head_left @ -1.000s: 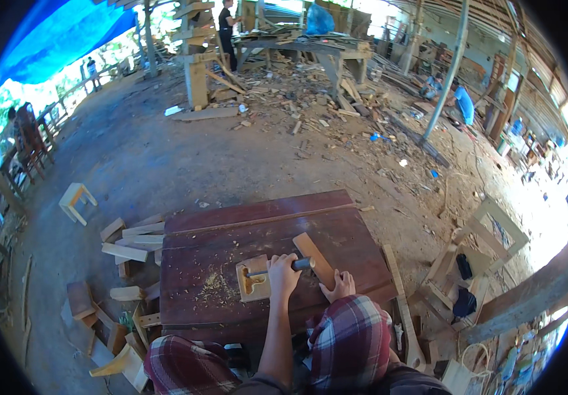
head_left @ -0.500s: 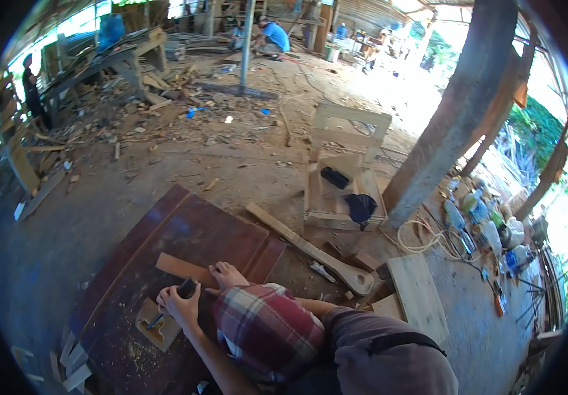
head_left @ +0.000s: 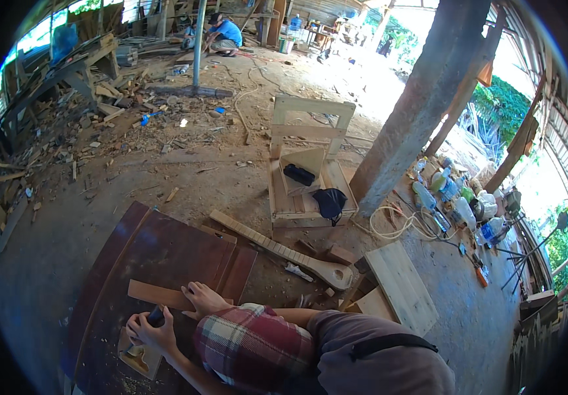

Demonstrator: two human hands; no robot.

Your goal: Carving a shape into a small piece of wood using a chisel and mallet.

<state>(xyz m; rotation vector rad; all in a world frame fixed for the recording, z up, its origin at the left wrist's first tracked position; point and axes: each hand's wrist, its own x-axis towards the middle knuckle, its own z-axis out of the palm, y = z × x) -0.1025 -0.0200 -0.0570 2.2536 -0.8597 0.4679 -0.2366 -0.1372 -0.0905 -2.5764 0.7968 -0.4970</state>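
Observation:
My left hand (head_left: 153, 333) is closed around the black handle of a chisel (head_left: 157, 316). Its blade reaches down to a pale wooden block (head_left: 143, 366) with a curved hollow cut into it. Just to the right, my right hand (head_left: 203, 300) grips a flat reddish-brown wooden strip (head_left: 151, 291), fingers over its far edge and thumb on the near side. Block and strip both lie on a dark brown wooden panel (head_left: 114, 266) with shavings scattered near the block. Plaid cloth (head_left: 254, 342) covers part of the space beside my arms and hides some of the panel.
Beyond the panel lies a long wooden neck-shaped piece (head_left: 284, 250) with a round holed end. A wooden chair (head_left: 307, 204) carries dark cloth items. Pale boards (head_left: 402, 286) lie to the right, near a post (head_left: 415, 99), bottles and a cable. A person (head_left: 224, 34) crouches far back.
The whole view has shifted, so the scene now sits further left. My hands keep the same holds on the chisel and the strip.

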